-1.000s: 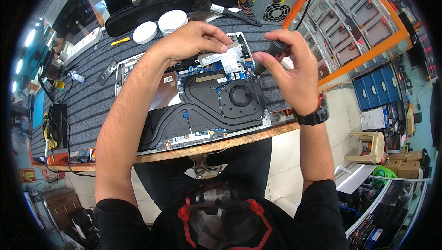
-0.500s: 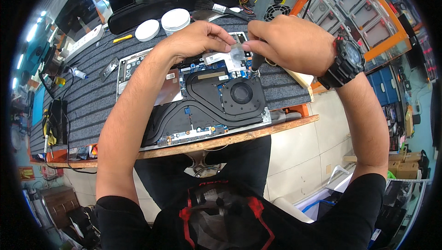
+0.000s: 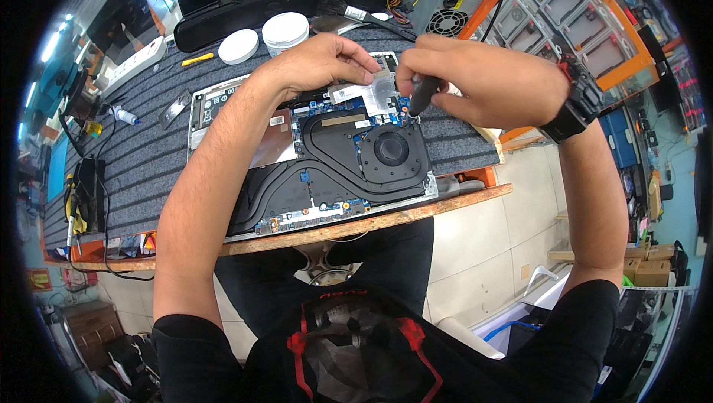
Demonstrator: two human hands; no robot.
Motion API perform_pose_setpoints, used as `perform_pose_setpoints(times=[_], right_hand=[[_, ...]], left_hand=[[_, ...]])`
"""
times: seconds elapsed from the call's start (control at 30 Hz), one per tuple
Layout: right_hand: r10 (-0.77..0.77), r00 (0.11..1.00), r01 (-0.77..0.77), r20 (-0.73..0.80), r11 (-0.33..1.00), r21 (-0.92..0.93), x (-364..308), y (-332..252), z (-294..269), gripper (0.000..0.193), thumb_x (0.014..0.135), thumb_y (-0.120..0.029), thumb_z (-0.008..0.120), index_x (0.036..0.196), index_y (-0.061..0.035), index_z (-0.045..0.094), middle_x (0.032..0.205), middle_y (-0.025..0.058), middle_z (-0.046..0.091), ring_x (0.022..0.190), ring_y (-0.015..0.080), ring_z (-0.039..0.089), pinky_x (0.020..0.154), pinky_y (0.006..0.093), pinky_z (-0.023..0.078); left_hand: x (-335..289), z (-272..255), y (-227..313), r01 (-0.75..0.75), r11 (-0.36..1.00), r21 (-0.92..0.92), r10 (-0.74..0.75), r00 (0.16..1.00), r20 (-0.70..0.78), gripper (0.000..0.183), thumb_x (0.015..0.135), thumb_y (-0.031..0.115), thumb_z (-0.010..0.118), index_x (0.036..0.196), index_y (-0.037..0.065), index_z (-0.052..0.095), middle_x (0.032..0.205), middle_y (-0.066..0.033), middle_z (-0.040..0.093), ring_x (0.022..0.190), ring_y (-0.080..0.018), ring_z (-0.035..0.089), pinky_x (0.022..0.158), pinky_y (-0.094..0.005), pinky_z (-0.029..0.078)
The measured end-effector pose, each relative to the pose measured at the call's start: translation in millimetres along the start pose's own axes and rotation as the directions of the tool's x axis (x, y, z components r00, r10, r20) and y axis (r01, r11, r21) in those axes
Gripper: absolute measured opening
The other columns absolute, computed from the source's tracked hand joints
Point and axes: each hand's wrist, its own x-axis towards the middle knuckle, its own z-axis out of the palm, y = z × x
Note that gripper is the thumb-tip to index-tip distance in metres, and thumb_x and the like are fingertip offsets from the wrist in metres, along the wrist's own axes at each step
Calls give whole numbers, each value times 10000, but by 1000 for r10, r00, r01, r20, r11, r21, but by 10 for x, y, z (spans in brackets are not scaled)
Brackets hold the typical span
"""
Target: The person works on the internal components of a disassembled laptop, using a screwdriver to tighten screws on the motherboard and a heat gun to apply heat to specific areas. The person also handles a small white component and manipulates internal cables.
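Note:
An opened laptop (image 3: 338, 152) lies on the bench before me, its black fan (image 3: 390, 148), heat pipes and blue circuit board bare. My left hand (image 3: 316, 63) reaches over its far side, thumb and index finger pinching the edge of a thin silver metal plate (image 3: 381, 94). The plate lies over part of the board. My right hand (image 3: 479, 80) grips a dark-handled screwdriver (image 3: 425, 95), its lower end near the board by the fan's upper right corner. The exact spot under its tip is too small to make out.
A white round tub (image 3: 284, 31) and its lid (image 3: 238, 46) stand behind the laptop, with a black brush (image 3: 349, 13) beside them. A yellow tool (image 3: 197, 60) lies at the left. The bench's wooden edge (image 3: 371, 219) runs close to me.
My right hand has drawn back from the silver plate and turned, bringing the screwdriver more upright near the fan's corner. My left hand stays at the plate.

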Motion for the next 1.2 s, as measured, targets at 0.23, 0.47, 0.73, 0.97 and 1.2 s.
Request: perform_pose_setpoints(times=[0.23, 0.47, 0.73, 0.97, 1.2], right_hand=[[-264, 941, 266, -211, 964, -21, 11, 198, 132, 247, 1010, -281, 673, 1120, -70, 605, 793, 109, 665, 720, 285, 675, 663, 395, 521], [-305, 931, 324, -199, 944, 68, -34, 195, 121, 268, 968, -195, 719, 1156, -62, 581, 948, 141, 671, 771, 287, 685, 681, 391, 528], [-179, 969, 206, -170, 967, 151, -29, 193, 133, 314, 913, -153, 754, 1165, -51, 597, 1046, 152, 714, 947, 332, 718, 818, 418, 564], [-47, 932, 203, -359, 889, 411, -389, 409, 264, 310, 906, -101, 760, 1156, -61, 581, 1017, 61, 661, 946, 177, 672, 812, 311, 550], [475, 782, 247, -403, 358, 900, -1018, 653, 1032, 367, 894, -61, 785, 1157, -56, 528, 1047, 55, 611, 900, 102, 608, 774, 261, 521]], left_hand=[[27, 35, 31, -5, 1000, 19, 5, 1000, 5, 315, 903, 151, 798, 1188, 25, 750, 1087, -71, 770, 1018, -126, 708, 930, -265, 536], [30, 38, 31, 10, 1000, 18, -11, 1000, 22, 315, 905, 151, 796, 1189, 24, 749, 1073, -68, 770, 1019, -118, 704, 932, -266, 535], [41, 32, 15, 3, 1000, 13, -3, 1000, 17, 317, 901, 144, 803, 1188, 20, 748, 1066, -63, 769, 990, -109, 698, 915, -258, 533], [32, 41, 5, 18, 1000, 4, -18, 1000, 6, 326, 896, 149, 810, 1188, 17, 752, 1074, -74, 771, 992, -122, 705, 922, -259, 536], [106, 131, 38, 4, 1000, 8, -4, 997, 81, 337, 896, 145, 806, 1198, 4, 749, 1106, -100, 769, 1002, -144, 709, 946, -268, 539]])
